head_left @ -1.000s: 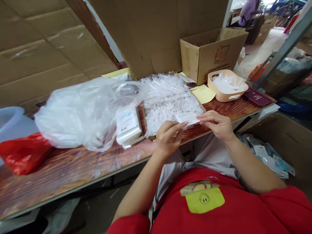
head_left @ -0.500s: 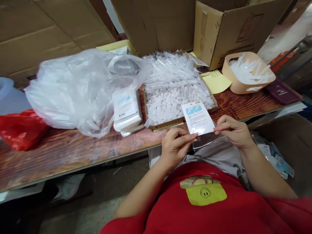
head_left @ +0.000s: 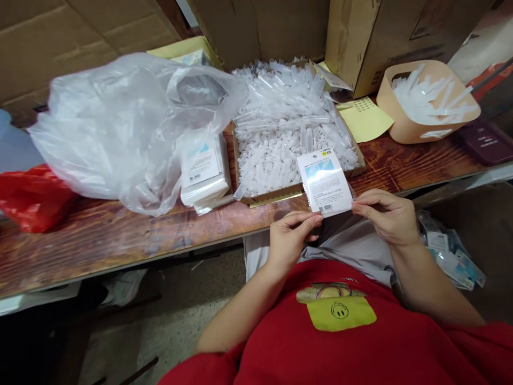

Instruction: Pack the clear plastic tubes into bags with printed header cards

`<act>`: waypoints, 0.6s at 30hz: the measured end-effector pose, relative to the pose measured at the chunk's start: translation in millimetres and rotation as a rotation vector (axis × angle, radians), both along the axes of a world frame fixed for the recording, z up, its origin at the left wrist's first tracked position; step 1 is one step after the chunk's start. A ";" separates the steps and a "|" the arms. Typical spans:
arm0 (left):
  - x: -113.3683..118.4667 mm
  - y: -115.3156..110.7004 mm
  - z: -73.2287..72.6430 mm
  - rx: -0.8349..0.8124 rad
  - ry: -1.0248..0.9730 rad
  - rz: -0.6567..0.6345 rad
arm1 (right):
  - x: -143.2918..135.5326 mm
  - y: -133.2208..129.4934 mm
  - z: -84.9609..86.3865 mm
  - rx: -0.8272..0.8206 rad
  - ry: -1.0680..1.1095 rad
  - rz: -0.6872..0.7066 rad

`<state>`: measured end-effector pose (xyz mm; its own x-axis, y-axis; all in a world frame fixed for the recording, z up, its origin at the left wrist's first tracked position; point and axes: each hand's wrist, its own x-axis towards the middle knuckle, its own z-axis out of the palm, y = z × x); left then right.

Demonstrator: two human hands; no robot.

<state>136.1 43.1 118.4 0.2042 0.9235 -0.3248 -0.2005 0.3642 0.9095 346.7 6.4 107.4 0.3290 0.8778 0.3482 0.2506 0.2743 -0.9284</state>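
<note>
A white printed card in a clear sleeve point(head_left: 325, 184) is held between both hands at the table's front edge. My left hand point(head_left: 292, 235) pinches its lower left corner. My right hand point(head_left: 387, 216) pinches the sleeve at the lower right. Just behind the card, a shallow cardboard tray point(head_left: 267, 193) is heaped with small clear plastic tubes point(head_left: 276, 133). To the tray's left lies a stack of clear sleeves point(head_left: 206, 190) with a printed card point(head_left: 202, 160) on top.
A large translucent bag point(head_left: 116, 128) and a red bag point(head_left: 36, 198) lie left. Rear right are yellow paper point(head_left: 366, 120), a beige bin point(head_left: 430, 133) of plastic strips and a cardboard box point(head_left: 396, 48). Packed pieces point(head_left: 452, 256) lie low at the right.
The clear sleeve's loose part, which hung below the card between my hands, no longer shows there. The card's barcode is now visible at its lower edge. The camera view has shifted slightly.
</note>
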 end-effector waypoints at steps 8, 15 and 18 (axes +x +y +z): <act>10.5 -2.8 -1.9 -0.107 -0.080 0.169 | -14.8 1.5 -8.7 -0.020 0.112 -0.078; 13.4 -0.5 5.9 -0.123 -0.088 0.197 | -21.6 5.4 -4.9 -0.123 0.199 -0.149; 14.1 -0.1 7.8 -0.115 -0.076 0.204 | -26.0 7.8 -5.1 -0.141 0.208 -0.202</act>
<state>150.2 42.9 126.2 0.0451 0.9060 -0.4209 -0.3465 0.4093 0.8440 320.7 14.2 102.3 0.5527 0.8224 0.1350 0.0874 0.1039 -0.9907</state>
